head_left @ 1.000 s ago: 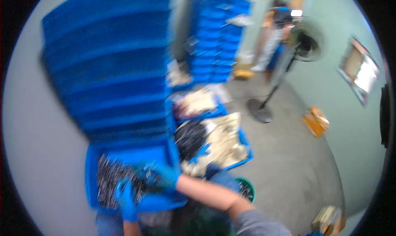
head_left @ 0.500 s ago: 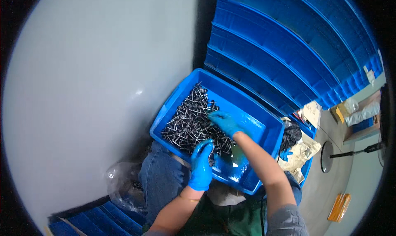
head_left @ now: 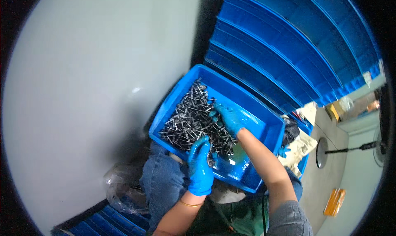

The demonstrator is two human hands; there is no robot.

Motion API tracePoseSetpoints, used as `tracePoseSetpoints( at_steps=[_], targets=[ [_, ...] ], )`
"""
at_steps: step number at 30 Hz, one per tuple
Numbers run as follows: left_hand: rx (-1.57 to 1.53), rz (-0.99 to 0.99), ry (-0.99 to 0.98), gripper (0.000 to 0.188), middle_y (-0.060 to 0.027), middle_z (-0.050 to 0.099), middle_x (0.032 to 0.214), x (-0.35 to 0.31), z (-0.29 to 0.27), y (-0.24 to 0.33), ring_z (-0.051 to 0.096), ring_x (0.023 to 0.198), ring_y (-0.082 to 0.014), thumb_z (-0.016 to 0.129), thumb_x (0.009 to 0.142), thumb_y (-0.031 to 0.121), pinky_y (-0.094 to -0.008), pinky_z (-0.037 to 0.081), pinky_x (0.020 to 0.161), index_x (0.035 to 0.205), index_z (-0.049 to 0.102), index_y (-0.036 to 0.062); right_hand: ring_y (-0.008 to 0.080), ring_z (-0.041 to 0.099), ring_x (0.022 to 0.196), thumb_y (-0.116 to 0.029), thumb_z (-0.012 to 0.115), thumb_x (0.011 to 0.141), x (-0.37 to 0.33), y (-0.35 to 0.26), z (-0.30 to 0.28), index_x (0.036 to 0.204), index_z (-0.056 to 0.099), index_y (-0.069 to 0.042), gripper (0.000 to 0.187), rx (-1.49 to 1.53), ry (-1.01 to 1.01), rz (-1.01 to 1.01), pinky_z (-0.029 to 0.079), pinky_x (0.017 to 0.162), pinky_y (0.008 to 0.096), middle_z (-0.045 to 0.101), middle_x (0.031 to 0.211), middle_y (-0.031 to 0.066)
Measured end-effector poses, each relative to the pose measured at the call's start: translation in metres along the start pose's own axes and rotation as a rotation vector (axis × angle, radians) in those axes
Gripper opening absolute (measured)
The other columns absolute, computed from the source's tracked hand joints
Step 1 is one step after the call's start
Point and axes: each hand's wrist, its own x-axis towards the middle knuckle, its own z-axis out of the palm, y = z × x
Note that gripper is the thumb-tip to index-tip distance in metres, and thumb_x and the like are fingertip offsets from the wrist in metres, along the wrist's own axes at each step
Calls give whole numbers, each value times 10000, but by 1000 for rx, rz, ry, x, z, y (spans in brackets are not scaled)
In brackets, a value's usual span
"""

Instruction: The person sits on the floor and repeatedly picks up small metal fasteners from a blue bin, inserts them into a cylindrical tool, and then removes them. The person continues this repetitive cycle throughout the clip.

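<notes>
A blue plastic bin (head_left: 153, 124) sits tilted before me, with a heap of small dark metal pins or screws (head_left: 185, 116) filling its left half. Both my hands wear wet blue gloves. My left hand (head_left: 201, 170) is over the near rim, fingers curved and thumb apart; dark pieces show beside its palm, and whether any rest in it is unclear. On the heap's right side is my right hand (head_left: 229, 120), its fingers bent, spread and touching the pieces. Some fingertips are blurred or hidden among them. Liquid glistens on the bin's floor at right.
Tall stacked blue crates (head_left: 264, 58) rise behind the bin. A pale wall (head_left: 95, 71) stands at left. Near my leg lies a clear plastic bag (head_left: 121, 190). Black plastic (head_left: 291, 130) and crumpled paper (head_left: 303, 147) fill another bin at right, before a round-based stand (head_left: 321, 152).
My right hand has shifted slightly right and down, its fingers turned more toward the heap. My left hand has moved little. The view has shifted slightly.
</notes>
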Motion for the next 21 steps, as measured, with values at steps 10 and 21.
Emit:
tracePoseSetpoints(
  at_steps=[10, 21],
  targets=[
    [477, 254, -291, 182, -36, 518, 930, -32, 16, -22, 479, 801, -97, 519, 740, -7, -237, 412, 702, 914, 547, 36, 93, 376, 419, -201, 453, 780, -165, -49, -44, 778, 479, -82, 122, 1071, -217, 472, 236, 294, 175, 464, 584, 32],
    [804, 701, -476, 197, -66, 527, 841, -53, 25, -28, 498, 799, -177, 614, 638, -8, -262, 398, 722, 824, 569, 37, 95, 352, 399, -214, 437, 791, -202, -44, -55, 731, 469, -63, 166, 1204, -175, 439, 252, 313, 190, 434, 548, 22]
  ],
)
